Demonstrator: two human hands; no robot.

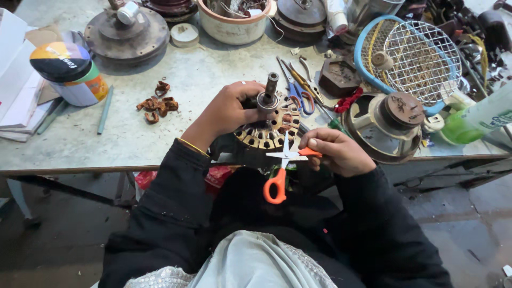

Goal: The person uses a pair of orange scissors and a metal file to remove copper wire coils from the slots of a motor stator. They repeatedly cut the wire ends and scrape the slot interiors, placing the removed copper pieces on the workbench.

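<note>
— What lay toward the desk's [133, 144] left edge?

— A squat round tub [69, 72] with a dark lid sat near the back left corner; a few brown scraps [158, 103] lay loose nearer the middle.

— And the left hand [226, 112]?

— It gripped the fan stator [266, 128] at the front edge, fingers [241, 92] curled tight about the shaft end; the slotted ring tilted toward the person.

— The right hand [338, 152]?

— Just beside the stator, over the front edge; its fingers [314, 143] pinched one handle of the orange scissors [281, 169], blades parted and pointing up at the ring; the other loop hung free.

— Farther right?

— A round motor housing [386, 125] near the front right; a blue-rimmed wire guard [410, 58] behind it.
</note>
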